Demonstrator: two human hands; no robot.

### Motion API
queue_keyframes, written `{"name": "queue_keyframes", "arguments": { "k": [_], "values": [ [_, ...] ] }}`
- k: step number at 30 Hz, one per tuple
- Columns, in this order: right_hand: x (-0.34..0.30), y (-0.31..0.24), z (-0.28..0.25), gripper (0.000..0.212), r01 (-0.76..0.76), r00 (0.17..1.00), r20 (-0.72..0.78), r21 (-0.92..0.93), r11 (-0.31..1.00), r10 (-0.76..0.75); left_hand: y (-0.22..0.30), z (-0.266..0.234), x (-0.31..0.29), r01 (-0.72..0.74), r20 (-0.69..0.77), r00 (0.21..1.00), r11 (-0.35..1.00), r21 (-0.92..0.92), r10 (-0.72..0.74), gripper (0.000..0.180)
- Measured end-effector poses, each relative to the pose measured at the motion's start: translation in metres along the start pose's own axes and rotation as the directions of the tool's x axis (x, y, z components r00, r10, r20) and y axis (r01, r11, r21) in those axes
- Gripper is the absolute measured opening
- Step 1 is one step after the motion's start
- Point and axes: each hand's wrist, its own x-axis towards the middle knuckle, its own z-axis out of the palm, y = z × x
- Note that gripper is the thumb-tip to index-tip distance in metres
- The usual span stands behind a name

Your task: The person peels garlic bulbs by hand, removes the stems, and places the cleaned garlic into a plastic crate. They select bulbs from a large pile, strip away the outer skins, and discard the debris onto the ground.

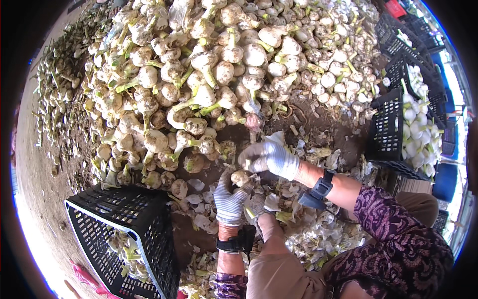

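My left hand [230, 198], in a striped grey-and-white glove, is closed on a garlic bulb [240, 178] with brownish outer skin. Just above and to the right of that bulb is my right hand [271, 158], gloved too, its fingers curled inward by the bulb's top. What those fingers pinch, if anything, is too small to make out. A large heap of soil-stained garlic bulbs [204, 60] with short green stalks lies beyond both hands. Loose papery garlic skins [204, 224] cover the ground beneath them.
A black plastic crate [144, 209] leans at the lower left, with peelings and leaves inside. On the right, another black crate [386, 124] is filled with clean white garlic bulbs [416, 124]. More black crates [393, 35] stand behind it. Trimmed stalks [55, 89] lie at the far left.
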Motion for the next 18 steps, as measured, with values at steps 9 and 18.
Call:
{"name": "queue_keyframes", "arguments": {
  "k": [9,18],
  "values": [
    [-0.007,0.001,0.031,0.033,0.024,0.982,-0.187,0.317,0.948,0.038,0.003,0.016,-0.008,-0.127,-0.107,0.976,0.889,0.440,0.192,0.054],
    [-0.008,0.008,0.036,0.035,0.223,0.930,-0.331,0.160,0.962,-0.161,-0.008,0.013,-0.007,-0.106,-0.188,0.970,0.963,0.247,0.155,0.048]
  ]
}}
